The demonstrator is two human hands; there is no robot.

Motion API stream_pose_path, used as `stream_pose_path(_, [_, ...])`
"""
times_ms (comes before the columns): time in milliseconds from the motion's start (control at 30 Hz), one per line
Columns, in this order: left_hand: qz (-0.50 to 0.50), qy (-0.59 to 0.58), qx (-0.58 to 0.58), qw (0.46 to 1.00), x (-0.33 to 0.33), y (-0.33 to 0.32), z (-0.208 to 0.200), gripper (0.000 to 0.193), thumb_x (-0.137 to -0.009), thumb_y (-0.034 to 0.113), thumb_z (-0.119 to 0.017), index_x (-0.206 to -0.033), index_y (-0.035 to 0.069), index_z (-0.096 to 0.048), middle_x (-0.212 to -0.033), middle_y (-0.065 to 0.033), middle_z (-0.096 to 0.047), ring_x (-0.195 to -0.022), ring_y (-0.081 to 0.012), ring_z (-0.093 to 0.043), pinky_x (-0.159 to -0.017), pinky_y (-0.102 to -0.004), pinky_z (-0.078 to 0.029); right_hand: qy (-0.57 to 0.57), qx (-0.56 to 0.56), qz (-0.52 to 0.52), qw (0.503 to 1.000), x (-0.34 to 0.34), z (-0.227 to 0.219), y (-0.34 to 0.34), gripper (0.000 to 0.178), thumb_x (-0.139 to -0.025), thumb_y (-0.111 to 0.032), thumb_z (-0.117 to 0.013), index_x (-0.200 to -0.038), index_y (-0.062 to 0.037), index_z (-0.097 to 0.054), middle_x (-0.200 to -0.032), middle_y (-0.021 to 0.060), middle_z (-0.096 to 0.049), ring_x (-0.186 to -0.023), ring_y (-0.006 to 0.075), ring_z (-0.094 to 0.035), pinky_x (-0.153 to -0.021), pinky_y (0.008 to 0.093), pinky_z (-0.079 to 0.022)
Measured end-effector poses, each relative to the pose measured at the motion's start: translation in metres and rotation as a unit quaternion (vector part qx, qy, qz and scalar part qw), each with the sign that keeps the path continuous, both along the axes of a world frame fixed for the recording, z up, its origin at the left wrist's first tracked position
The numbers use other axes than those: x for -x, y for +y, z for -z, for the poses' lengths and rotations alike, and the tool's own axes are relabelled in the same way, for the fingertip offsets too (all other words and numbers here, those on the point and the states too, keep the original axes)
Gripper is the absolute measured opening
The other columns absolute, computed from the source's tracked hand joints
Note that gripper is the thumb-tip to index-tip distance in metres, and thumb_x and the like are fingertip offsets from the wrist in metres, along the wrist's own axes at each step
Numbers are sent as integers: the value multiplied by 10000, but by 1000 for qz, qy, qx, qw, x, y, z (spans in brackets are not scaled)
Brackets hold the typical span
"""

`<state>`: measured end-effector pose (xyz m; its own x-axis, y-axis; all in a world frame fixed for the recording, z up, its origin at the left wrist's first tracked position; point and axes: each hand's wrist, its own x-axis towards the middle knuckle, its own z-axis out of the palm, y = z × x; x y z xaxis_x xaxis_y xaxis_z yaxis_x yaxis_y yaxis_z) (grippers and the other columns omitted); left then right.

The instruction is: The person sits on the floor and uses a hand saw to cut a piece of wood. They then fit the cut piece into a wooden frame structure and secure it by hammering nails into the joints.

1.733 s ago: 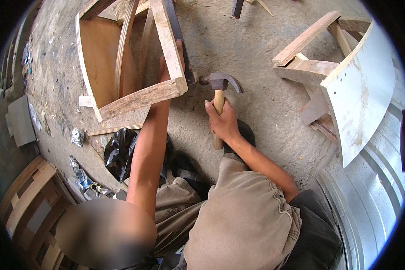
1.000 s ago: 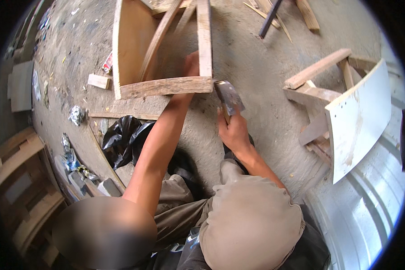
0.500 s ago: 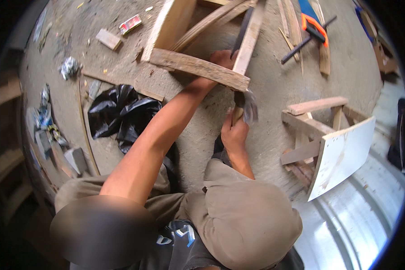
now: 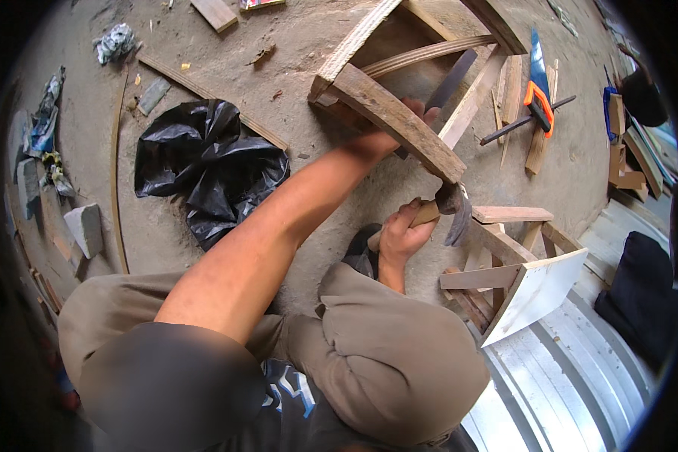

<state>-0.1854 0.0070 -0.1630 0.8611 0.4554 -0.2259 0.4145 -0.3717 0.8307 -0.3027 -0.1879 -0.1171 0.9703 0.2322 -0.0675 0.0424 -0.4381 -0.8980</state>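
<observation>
My right hand [image 4: 404, 239] is closed around the wooden handle of a hammer [image 4: 454, 211]. The hammer's dark, curved metal head is against or very close to the near right end of a wooden frame [image 4: 403, 124], which is tilted and made of rough slats. My left hand [image 4: 416, 111] reaches under the frame's near slat, which hides part of it. Its fingers appear wrapped around a dark flat strip [image 4: 452, 79] running through the frame.
A black plastic bag [image 4: 203, 162] lies left of my left forearm. Right of the hammer stands a small wooden structure with a white panel [image 4: 536, 294], beside corrugated metal sheeting [image 4: 572, 377]. Farther off are an orange-handled handsaw [image 4: 539, 102], loose wood strips and a grey block [image 4: 84, 230].
My view has shifted, and the frame appears lower and farther right. My right hand, still around the hammer, has turned so the head points right. The left hand stays inside the frame.
</observation>
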Motion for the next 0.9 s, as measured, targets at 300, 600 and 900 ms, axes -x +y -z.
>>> stream_pose_path(300, [-28,-18,24,999,1,-2,8,549,-982,455,-486,-849,-25,-715,-735,-261,-659,-741,-416,-683,-714,-485,-520,61,-66,55,994,11,-26,23,265,-986,-233,-574,-990,21,-497,-736,85,-541,-633,155,-545,-587,297,-446])
stream_pose_path(600, [-34,-66,55,996,2,-3,15,524,-980,437,-488,-833,-15,-707,-751,-260,-656,-762,-413,-678,-713,-493,-501,207,-82,-5,975,-14,-51,30,249,-1000,-265,-567,-993,-32,-482,-689,38,-497,-432,87,-439,-375,258,-348])
stream_pose_path(900, [-22,-57,99,993,2,-3,17,545,-979,466,-482,-842,-12,-707,-732,-253,-654,-755,-391,-688,-709,-487,-504,235,-7,-131,963,-59,-66,11,261,-1015,-290,-541,-1053,-32,-525,-634,0,-427,-425,82,-394,-380,257,-341])
